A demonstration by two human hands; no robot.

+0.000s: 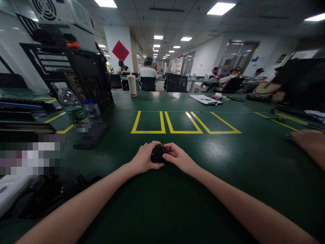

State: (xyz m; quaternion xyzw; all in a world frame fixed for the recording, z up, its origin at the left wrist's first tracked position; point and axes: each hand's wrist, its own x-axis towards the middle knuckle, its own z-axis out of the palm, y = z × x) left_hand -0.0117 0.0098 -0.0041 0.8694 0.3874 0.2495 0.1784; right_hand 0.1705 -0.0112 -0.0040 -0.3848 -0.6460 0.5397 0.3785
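Note:
A small, rounded black object (pixel 156 155) is held low over the green table (pixel 162 203), in front of my body; its kind is hard to make out. My left hand (pixel 145 156) wraps round it from the left, thumb and fingers closed on its side. From the right, my right hand (pixel 179 157) pinches its edge between thumb and fingertips. Part of the object is hidden behind the fingers. Whether it touches the table I cannot tell.
Yellow tape outlines (pixel 148 132) mark the table ahead. At left stand a computer case (pixel 88 78), plastic bottles (pixel 71 103) and dark gear. A cup (pixel 132 85) and clipboard (pixel 205 99) lie farther back. Another person's hand (pixel 308 144) rests at right.

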